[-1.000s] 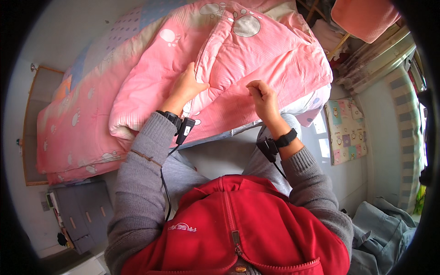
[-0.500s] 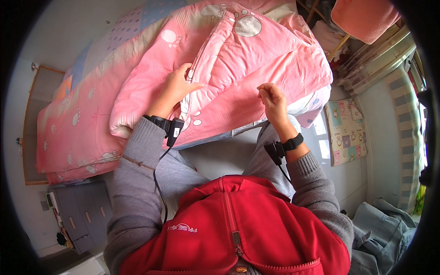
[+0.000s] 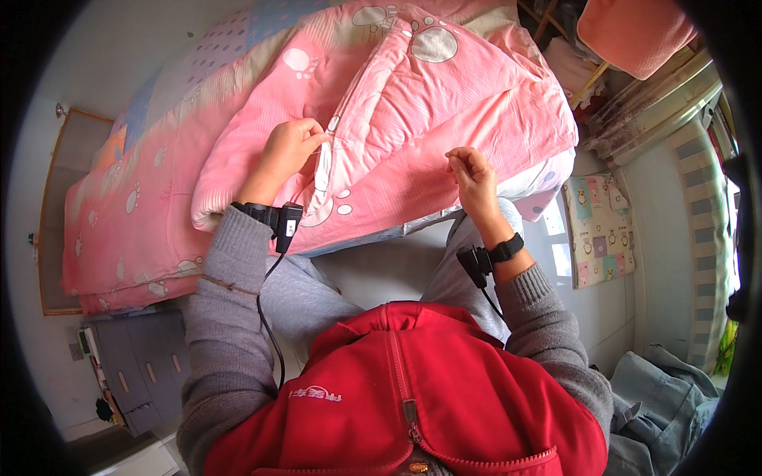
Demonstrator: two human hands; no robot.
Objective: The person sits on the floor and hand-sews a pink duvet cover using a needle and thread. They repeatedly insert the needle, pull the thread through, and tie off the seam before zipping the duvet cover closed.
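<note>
A pink quilt (image 3: pixel 452 99) with pale paw prints lies folded on the bed, its white-trimmed edge (image 3: pixel 324 170) running up the middle. My left hand (image 3: pixel 287 155) is closed in a pinch, fingertips right beside that trim; what lies between them, if anything, is too small to make out. Farther right, my right hand (image 3: pixel 476 182) hovers above the pink cloth near the bed's front edge. Its thumb and forefinger are pressed together, and whatever they hold is too fine to see. Both wrists wear black bands with small devices.
Grey drawers (image 3: pixel 139 369) stand at the lower left. A patterned mat (image 3: pixel 601 230) lies at the right beside the curtain (image 3: pixel 651 111). Grey-blue clothing (image 3: pixel 659 408) is heaped at the lower right. A pink cushion-like thing (image 3: pixel 635 36) sits at the upper right.
My left hand has shifted slightly left, and its spread thumb and fingers have come together in a pinch by the trim. The right hand has barely moved.
</note>
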